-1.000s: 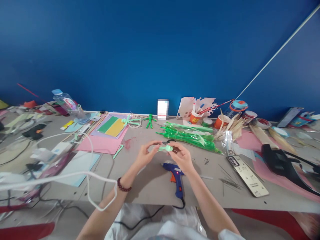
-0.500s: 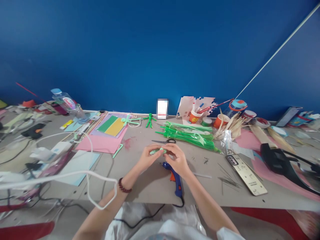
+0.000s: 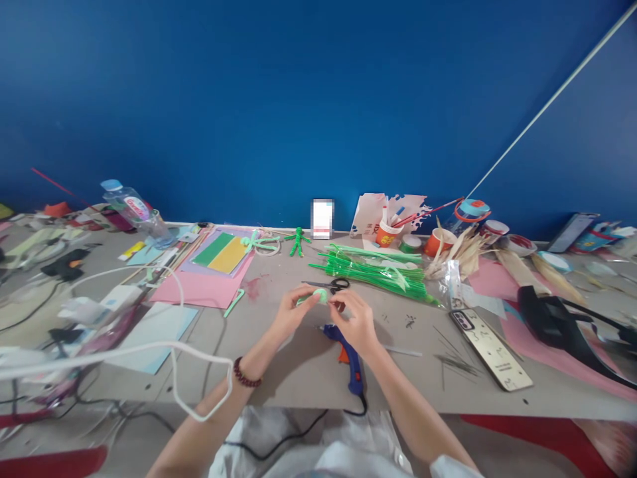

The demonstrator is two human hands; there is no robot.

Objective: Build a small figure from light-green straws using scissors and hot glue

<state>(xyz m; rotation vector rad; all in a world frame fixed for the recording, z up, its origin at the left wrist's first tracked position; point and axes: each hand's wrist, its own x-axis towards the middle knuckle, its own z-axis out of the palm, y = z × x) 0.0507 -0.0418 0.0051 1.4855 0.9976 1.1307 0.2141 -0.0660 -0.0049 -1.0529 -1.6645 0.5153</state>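
Note:
Above the table's middle, my left hand pinches a small pale-green coil, seemingly a rolled-up pipe cleaner, between thumb and fingers. Just right of the coil, my right hand has its thumb and fingertips pressed together; what lies between them is too small to make out. Scissors lie right behind the hands. Below my right hand rests a blue hot glue gun, its nozzle pointing up and left. A bent pale-green pipe cleaner lies to the left.
A bundle of green pipe cleaners lies behind to the right. A green pipe-cleaner figure stands near the wall. Coloured sheets and a bottle are on the left. At right lies a phone; a white cable loops over my left forearm.
The pale-green coil has turned to show its round face. My right fingertips have drawn slightly right, off the coil's top, and closed together. The scissors behind show more.

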